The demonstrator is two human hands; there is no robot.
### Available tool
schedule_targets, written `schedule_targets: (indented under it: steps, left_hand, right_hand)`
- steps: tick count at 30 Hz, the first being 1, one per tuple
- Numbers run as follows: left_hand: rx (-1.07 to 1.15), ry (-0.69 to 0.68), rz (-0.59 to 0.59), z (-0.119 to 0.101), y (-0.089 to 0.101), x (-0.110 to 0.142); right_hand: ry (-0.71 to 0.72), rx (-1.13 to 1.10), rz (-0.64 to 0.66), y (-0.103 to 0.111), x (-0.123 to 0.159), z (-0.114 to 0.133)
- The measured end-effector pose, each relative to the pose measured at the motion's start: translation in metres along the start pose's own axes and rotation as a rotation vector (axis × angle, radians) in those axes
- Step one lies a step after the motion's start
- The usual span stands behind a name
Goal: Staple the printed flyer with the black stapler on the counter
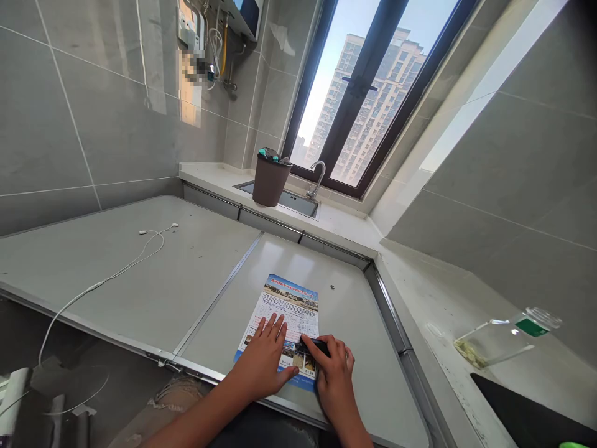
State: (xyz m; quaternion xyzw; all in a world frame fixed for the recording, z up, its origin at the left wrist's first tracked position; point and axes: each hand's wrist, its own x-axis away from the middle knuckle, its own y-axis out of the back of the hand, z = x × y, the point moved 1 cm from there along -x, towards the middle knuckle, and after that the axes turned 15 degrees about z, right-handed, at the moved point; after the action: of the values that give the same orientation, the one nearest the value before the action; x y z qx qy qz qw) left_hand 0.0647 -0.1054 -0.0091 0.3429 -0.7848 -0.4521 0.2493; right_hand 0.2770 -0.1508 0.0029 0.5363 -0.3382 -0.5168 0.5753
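A printed flyer (pixel 289 308) with a blue top band lies flat on the white board (pixel 345 311) in front of me. My left hand (pixel 263 358) rests open on the flyer's lower left part, fingers stretched flat. My right hand (pixel 333 373) is closed round a small black object (pixel 313 345) pressed on the flyer's lower right corner. I cannot tell what the black object is.
A white earphone cable (pixel 116 270) trails across the left board. A brown bucket (pixel 270 179) stands by the sink (pixel 298 202) and tap (pixel 319 177) under the window. A clear plastic container (pixel 504 339) lies on the right counter. A small dark speck (pixel 332 287) sits beyond the flyer.
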Motion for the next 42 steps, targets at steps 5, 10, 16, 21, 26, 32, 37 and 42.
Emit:
schedule_targets:
  steps: [5, 10, 16, 21, 26, 32, 37, 42]
  left_hand:
    - [-0.010, 0.007, 0.023, -0.001, 0.003, 0.001]
    - [-0.020, 0.011, 0.030, -0.002, 0.003, 0.001]
    - [-0.010, 0.003, 0.018, -0.001, 0.001, 0.001]
    - [-0.009, 0.003, 0.013, 0.000, 0.000, 0.000]
    - [0.002, -0.005, 0.001, 0.001, -0.002, -0.001]
    - [-0.022, -0.004, -0.001, 0.003, -0.004, -0.001]
    - [-0.021, -0.008, 0.000, 0.003, -0.003, -0.001]
    - [-0.023, 0.006, 0.026, 0.002, 0.001, 0.000]
  right_hand:
    - [-0.056, -0.071, -0.022, -0.004, -0.001, 0.005]
    - [-0.069, -0.056, -0.038, -0.004, -0.003, 0.007]
    - [-0.094, 0.021, -0.062, -0.008, -0.005, 0.012]
    - [-0.120, 0.038, -0.029, -0.011, -0.004, 0.015]
    - [-0.141, 0.061, -0.053, -0.011, -0.005, 0.021]
    - [-0.145, 0.078, -0.057, -0.020, -0.006, 0.021]
    - [-0.182, 0.029, -0.069, -0.029, -0.007, 0.024]
    - [-0.164, 0.020, -0.122, -0.023, -0.004, 0.024]
